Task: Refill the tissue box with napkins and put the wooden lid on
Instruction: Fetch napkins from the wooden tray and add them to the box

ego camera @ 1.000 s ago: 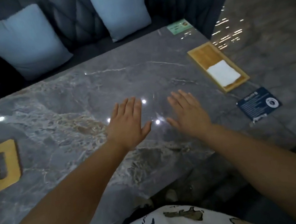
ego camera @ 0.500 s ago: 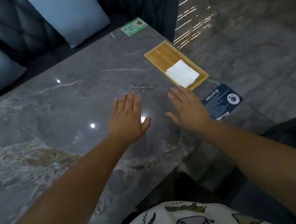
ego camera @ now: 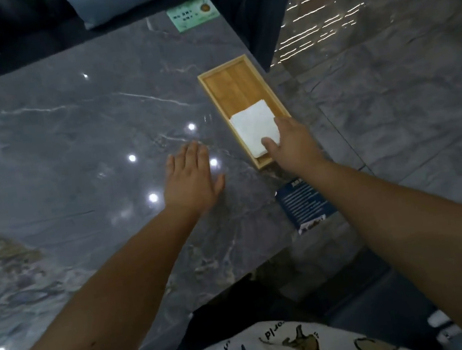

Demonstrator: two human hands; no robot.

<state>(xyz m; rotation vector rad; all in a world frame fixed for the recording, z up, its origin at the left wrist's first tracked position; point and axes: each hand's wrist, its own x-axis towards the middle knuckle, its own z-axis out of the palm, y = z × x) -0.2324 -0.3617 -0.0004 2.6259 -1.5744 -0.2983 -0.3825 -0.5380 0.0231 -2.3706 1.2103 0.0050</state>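
Head view: right hand at the napkins, box barely filled

We start nearest the box [ego camera: 241,83]: our left hand [ego camera: 191,177] lies flat with fingers spread on the table [ego camera: 54,141], holding nothing, just left of the box. Our right hand [ego camera: 290,142] rests on the napkins [ego camera: 256,129] at the box's near end, thumb on top; whether it grips them we cannot tell. The box's long axis runs away from us, leaning left, its far half bare wood. It sits close to the table's right edge, so a careless tug could push it off. No lid shows.
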